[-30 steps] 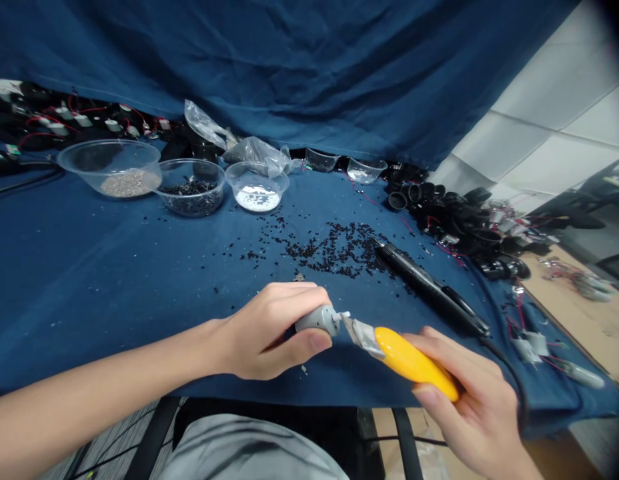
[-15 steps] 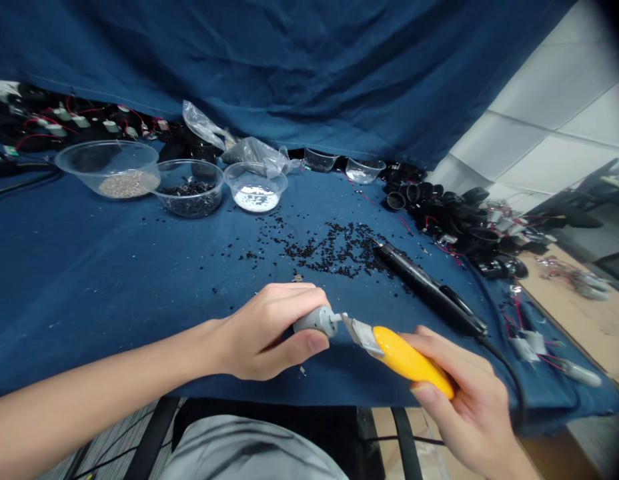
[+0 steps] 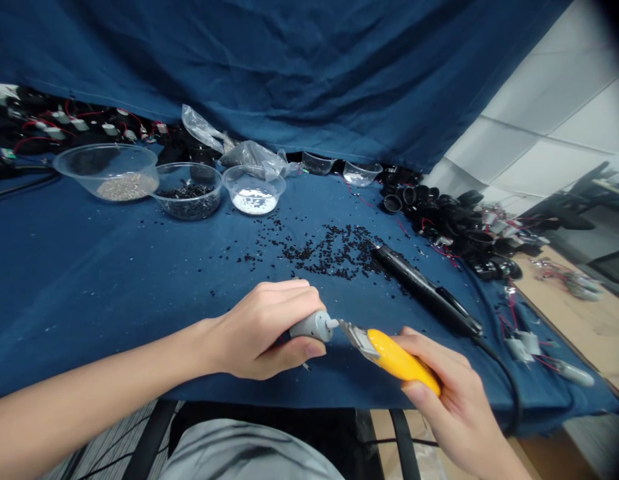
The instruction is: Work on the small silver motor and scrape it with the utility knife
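My left hand [image 3: 269, 330] is closed around a small grey cylinder [image 3: 312, 326], which looks like a small motor, its pale shaft pointing right. In my right hand [image 3: 454, 393] is a yellow utility knife [image 3: 403, 360], gripped by its handle. The knife's metal tip comes right up to the end of the shaft; whether they touch I cannot tell. Both hands are over the near edge of the blue cloth [image 3: 114, 287]. Beyond them lie many tiny black pieces [image 3: 334, 252], scattered over the cloth.
A black corded electric screwdriver [image 3: 427, 287] lies to the right. Clear bowls stand at the back, holding beige bits [image 3: 124, 187], black parts [image 3: 189, 193] and white pieces [image 3: 254, 200]. Black housings [image 3: 454, 213] with red wires pile up at the right, near wired parts [image 3: 524, 347].
The knife has moved slightly left and down along with my right hand. My left hand still grips the grey cylinder, almost unmoved. The whole view has shifted a little.
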`<state>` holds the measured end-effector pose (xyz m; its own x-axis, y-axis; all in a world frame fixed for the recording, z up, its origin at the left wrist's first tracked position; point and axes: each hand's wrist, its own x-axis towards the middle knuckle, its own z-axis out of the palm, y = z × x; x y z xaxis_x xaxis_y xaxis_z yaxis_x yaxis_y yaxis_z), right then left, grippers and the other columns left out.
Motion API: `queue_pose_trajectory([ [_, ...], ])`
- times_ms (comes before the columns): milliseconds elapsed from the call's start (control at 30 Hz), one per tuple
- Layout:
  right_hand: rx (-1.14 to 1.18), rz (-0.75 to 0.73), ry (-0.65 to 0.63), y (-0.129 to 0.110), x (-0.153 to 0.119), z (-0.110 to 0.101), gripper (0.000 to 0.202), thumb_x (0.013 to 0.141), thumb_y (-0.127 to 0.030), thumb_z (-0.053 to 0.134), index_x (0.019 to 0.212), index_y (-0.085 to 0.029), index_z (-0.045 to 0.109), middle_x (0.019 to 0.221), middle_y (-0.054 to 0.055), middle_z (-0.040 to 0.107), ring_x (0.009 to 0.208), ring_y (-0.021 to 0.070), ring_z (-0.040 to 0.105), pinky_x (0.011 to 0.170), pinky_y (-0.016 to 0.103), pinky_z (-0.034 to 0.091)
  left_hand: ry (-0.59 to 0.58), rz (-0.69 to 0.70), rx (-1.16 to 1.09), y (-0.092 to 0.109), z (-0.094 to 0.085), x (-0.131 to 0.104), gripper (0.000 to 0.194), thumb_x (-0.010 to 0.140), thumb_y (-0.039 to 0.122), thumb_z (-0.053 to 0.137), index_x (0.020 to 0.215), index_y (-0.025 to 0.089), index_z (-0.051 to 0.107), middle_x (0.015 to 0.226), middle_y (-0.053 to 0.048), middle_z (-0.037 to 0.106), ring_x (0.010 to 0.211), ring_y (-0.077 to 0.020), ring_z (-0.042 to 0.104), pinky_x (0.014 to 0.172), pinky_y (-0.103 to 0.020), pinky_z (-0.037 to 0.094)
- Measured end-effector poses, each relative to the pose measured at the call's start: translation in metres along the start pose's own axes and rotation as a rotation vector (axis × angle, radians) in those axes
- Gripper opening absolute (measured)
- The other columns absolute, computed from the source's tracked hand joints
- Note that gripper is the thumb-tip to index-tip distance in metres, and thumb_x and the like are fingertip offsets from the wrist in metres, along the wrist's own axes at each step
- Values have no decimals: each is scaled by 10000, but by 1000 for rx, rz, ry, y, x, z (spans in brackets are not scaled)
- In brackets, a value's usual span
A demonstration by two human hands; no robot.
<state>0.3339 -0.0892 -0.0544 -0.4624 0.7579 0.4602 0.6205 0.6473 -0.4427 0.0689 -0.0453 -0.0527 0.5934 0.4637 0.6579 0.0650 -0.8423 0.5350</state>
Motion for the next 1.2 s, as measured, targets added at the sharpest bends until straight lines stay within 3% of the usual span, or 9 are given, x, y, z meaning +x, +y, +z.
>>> queue_pose_trajectory([
  [167, -35, 148, -28, 14, -3, 11, 200, 912, -358, 554, 930, -178, 640, 810, 29, 682, 660, 127, 638, 586, 191, 494, 1, 86, 24, 2, 4, -1, 314, 975, 430, 432, 818, 165, 494, 639, -18, 473, 567, -160, 361, 534, -303, 306],
  [333, -47, 53, 152, 15, -16, 11, 318, 927, -477, 499, 959, -195, 642, 863, 34, 717, 828, 179, 700, 753, 239, 534, 22, 29, 4, -1, 4, -3, 309, 997, 417, 405, 845, 161, 491, 680, -29, 481, 606, -164, 390, 579, -301, 339],
  [400, -7, 19, 145, 10, -19, 8, 370, 934, -521, 458, 970, -199, 638, 843, 33, 709, 824, 178, 691, 770, 246, 530, 26, 31, -7, -1, 3, -2, 316, 1001, 422, 395, 851, 160, 488, 684, -30, 480, 607, -164, 390, 582, -302, 339],
  [533, 81, 5, 87, 1, -19, 6, 399, 933, -543, 440, 972, -193, 627, 808, 46, 682, 752, 169, 663, 655, 233, 514, 12, 28, -5, -1, 3, -2, 310, 1005, 422, 380, 862, 168, 484, 691, -30, 488, 609, -168, 399, 586, -302, 344],
  [867, -34, -7, 111, 2, -23, 9, 414, 926, -570, 444, 1009, -212, 634, 877, 21, 712, 888, 164, 682, 808, 231, 508, 11, 32, -8, 0, 3, -1, 314, 1004, 418, 384, 861, 159, 489, 696, -34, 495, 614, -162, 400, 589, -302, 346],
  [1200, -32, -44, 112, -4, -15, 8, 400, 939, -538, 437, 977, -195, 638, 820, 40, 711, 835, 181, 697, 717, 230, 532, 27, 45, 1, 0, 3, -1, 315, 999, 421, 406, 874, 147, 501, 712, -43, 509, 627, -163, 404, 599, -305, 352],
])
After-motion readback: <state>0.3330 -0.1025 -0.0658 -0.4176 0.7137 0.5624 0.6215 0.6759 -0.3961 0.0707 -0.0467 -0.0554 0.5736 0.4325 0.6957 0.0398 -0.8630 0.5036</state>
